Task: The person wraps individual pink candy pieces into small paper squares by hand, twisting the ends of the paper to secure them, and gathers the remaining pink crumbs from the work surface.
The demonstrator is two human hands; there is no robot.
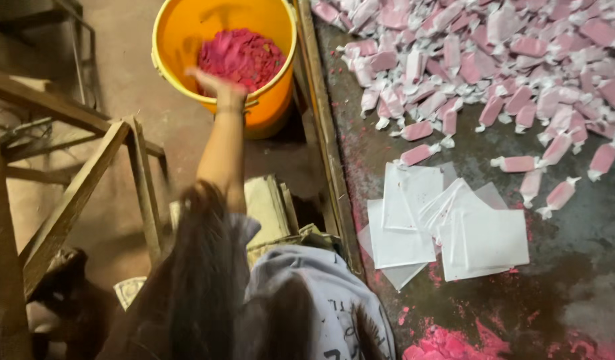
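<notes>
A rough small workshop: a stained dark counter [574, 267] heaped with pink paper-wrapped pieces [494, 60], loose wrapper sheets [447, 233], an orange bucket [274, 100] of pink powder [241, 57].

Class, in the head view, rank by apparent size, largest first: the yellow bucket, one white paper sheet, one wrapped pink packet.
1. Yellow bucket, held over by the left hand.
2. White paper sheet.
3. Wrapped pink packet.
The bucket sits lower, farther from the camera, so its lead is probably understated.

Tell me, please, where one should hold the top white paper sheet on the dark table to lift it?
Probably pinch the top white paper sheet by its lower right corner, coming from the right, where bare dark table lies beside it. The left sheets overlap; wrapped pink pieces lie above.
</notes>
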